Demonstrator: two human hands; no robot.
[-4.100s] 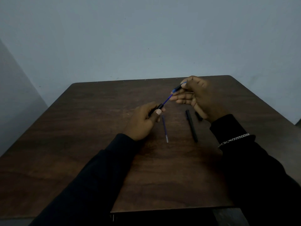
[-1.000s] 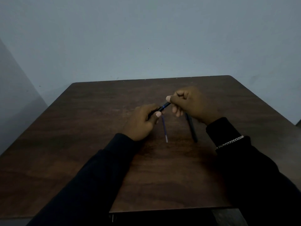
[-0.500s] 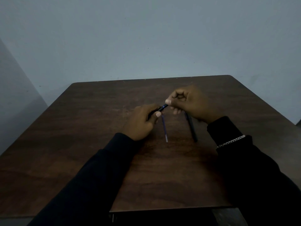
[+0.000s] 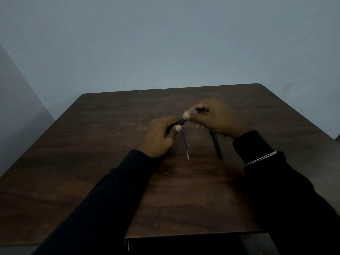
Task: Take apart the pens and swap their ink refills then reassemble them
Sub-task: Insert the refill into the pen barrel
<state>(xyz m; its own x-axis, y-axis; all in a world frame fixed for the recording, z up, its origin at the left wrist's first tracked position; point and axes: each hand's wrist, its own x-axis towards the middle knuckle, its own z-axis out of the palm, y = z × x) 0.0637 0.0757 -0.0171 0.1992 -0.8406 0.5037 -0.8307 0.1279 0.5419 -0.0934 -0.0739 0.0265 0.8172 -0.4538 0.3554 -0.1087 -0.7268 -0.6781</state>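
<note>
My left hand (image 4: 160,137) is closed around a black pen barrel (image 4: 179,123) whose end points up and to the right. My right hand (image 4: 215,118), blurred by motion, pinches a small pen part at that end, and a sliver of blue refill (image 4: 196,111) shows between its fingers. A loose blue ink refill (image 4: 185,144) with a pale tip lies on the table just below the hands. A second black pen barrel (image 4: 217,146) lies to the right of it, its upper end hidden under my right hand.
The dark wooden table (image 4: 92,162) stands against a pale blue wall, with its near edge close to my body. Black sleeves cover both forearms, and a silver bracelet (image 4: 261,159) sits on the right wrist.
My right hand has closed in from up and to the right, sliding the blue refill down into the barrel held by my left hand. It now sits against the barrel end, blurred.
</note>
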